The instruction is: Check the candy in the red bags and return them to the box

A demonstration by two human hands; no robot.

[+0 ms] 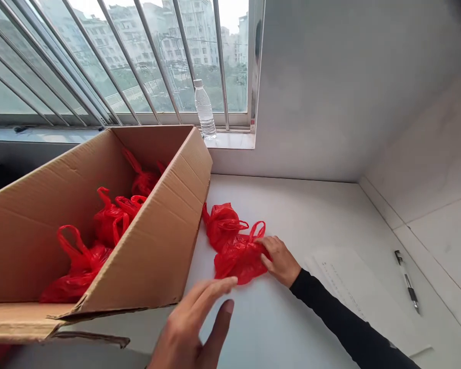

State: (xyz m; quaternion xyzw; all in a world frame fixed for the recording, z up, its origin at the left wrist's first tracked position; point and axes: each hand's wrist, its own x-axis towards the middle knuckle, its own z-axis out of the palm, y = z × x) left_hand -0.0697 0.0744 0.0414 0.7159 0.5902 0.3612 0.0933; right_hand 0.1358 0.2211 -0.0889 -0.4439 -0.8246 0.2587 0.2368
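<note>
Two knotted red plastic bags lie side by side on the white table, their contents hidden. My right hand (279,259) is at the right side of the nearer red plastic bag (240,259), its fingers and thumb closed on the film below an upright handle loop. The other red bag (223,225) rests just behind it, against the cardboard box. My left hand (195,323) hovers in front of the nearer bag, fingers stretched and thumb apart, holding nothing. Left of both hands stands the open cardboard box (169,241) with several similar red bags (111,220) inside.
A clear water bottle (205,110) stands on the sill by the barred window. On the table's right side lie a written sheet of paper (349,282) and a pen (407,282). The box's torn flap (26,315) juts out at the lower left. Walls border the table behind and right.
</note>
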